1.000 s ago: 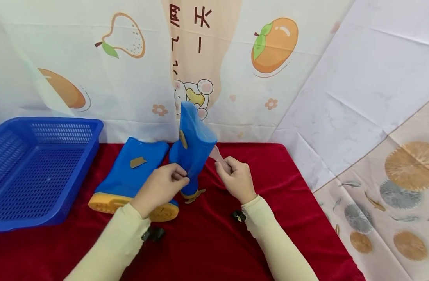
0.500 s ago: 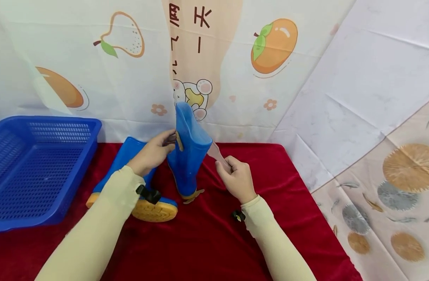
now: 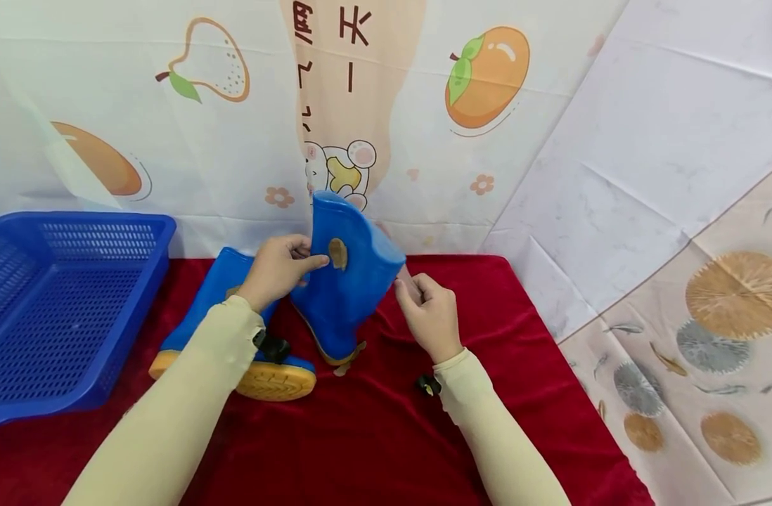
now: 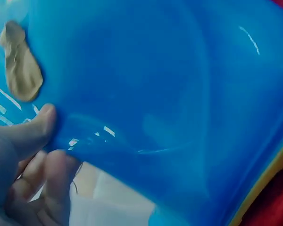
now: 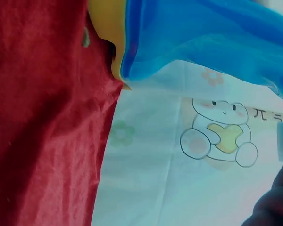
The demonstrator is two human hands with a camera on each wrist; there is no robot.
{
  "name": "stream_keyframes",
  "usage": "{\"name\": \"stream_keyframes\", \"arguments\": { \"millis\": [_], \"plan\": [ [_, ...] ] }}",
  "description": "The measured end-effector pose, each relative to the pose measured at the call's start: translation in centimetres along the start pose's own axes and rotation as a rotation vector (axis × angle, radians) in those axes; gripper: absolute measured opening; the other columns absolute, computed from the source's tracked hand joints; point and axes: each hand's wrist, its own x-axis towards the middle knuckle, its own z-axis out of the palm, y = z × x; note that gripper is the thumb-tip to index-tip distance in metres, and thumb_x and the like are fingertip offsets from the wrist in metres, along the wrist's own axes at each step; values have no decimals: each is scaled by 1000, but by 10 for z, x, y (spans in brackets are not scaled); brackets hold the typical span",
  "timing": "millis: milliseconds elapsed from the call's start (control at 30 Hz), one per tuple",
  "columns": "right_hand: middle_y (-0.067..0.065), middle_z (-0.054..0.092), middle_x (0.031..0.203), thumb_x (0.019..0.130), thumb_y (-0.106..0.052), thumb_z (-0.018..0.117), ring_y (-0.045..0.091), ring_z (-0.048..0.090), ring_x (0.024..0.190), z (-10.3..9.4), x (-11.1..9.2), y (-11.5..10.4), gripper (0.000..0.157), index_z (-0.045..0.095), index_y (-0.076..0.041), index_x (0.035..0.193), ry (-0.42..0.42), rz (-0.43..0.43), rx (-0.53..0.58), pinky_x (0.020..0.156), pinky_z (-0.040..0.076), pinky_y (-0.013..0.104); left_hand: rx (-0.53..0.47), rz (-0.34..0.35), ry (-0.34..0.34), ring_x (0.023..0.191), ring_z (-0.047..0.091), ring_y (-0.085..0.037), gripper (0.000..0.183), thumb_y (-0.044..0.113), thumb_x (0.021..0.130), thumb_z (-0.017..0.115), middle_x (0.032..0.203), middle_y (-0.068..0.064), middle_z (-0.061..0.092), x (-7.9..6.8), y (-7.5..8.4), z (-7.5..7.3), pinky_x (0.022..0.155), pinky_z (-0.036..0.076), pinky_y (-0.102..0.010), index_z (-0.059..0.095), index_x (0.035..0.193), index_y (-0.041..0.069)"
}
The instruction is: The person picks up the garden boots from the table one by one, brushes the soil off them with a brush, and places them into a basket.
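Observation:
In the head view a blue rubber boot (image 3: 361,288) with a yellow sole stands on the red cloth, its shaft leaning to the right. My left hand (image 3: 277,270) pinches the left side of the shaft between thumb and fingers. Beside that thumb, a brown clay-like patch (image 4: 22,70) sticks to the boot. Another brown smear (image 3: 350,360) shows at its toe. To the right of the boot, my right hand (image 3: 432,316) holds a flat pinkish tool (image 3: 411,282), whose far end is hidden behind the shaft. A second blue boot (image 3: 196,309) lies behind my left forearm.
A blue perforated plastic basket (image 3: 161,242) stands at the left on the red cloth (image 3: 373,436). Behind the boots hangs a white printed curtain (image 3: 234,161). The lying boot's yellow sole (image 3: 275,381) faces the front.
My left hand has gone from the lower front of the boot up to its shaft and gripped it. The boot has turned, bringing the brown patch toward the head camera. My right hand barely moved.

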Motion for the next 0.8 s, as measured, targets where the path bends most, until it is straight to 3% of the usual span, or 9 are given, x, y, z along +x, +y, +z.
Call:
{"name": "stream_keyframes", "arguments": {
  "millis": [233,367,533,667,800],
  "plan": [
    [-3,41,47,91,-34,61,12,36,40,-7,4,2,33,56,-15,65,154,116,-5,36,29,25,-33,21,148,71,65,-25,31,41,88,65,89,-5,67,-11,24,5,56,56,-33,59,97,12],
    [-2,43,47,92,-32,60,14,39,43,-11,7,3,30,57,-15,67,220,176,9,37,30,27,19,60,222,67,64,-23,36,45,85,66,82,-5,68,-15,44,4,56,54,-34,61,99,12],
    [-2,40,48,91,-28,61,11,36,44,-11,9,8,30,54,-14,66,264,166,38,38,27,24,55,44,283,66,66,-21,37,45,84,68,75,-6,66,-24,52,7,58,55,-32,58,89,9],
    [-4,41,49,90,-25,64,9,35,42,-7,7,4,29,54,-13,65,149,27,115,38,28,22,91,-14,278,63,64,-21,37,43,86,67,75,-8,65,-30,41,9,56,54,-31,53,85,8],
    [-6,39,50,91,-28,63,8,33,40,-2,1,-1,30,51,-15,66,-37,-67,176,37,28,22,148,-2,248,76,60,-21,42,48,86,65,86,-8,62,-33,28,7,66,52,-35,53,93,9]
  ]
}}
